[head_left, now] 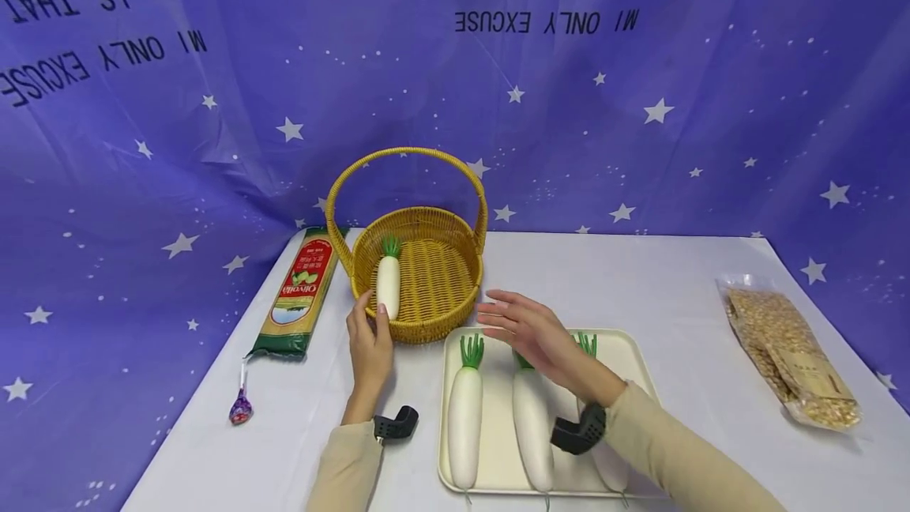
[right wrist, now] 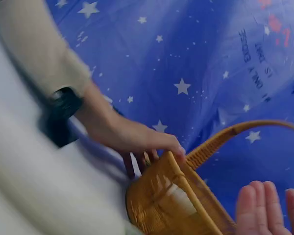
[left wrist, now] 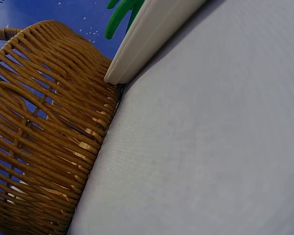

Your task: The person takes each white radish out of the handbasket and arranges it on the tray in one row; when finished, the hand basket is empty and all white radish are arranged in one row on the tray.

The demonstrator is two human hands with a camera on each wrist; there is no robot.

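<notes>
A yellow wicker basket [head_left: 441,318] with a tall hoop handle stands at the back of the table. Inside it, along the left wall, lies a white radish [head_left: 388,287] with green leaves. My left hand [head_left: 371,350] grips the basket's front-left rim, close to the radish's lower end; the right wrist view shows a fingertip over that rim. My right hand [head_left: 529,330], fingers extended and holding nothing, hovers above a cream tray [head_left: 498,464]. On the tray lie a left radish [head_left: 465,425], a middle radish [head_left: 532,425] and a right radish [head_left: 610,464] partly hidden by my right wrist.
Left of the basket lies a green and gold packet [head_left: 298,295], with a wrapped lollipop [head_left: 242,405] nearer me. A clear bag of yellow grains [head_left: 789,354] lies at the right edge. Behind the table hangs a purple star-printed cloth [head_left: 569,125].
</notes>
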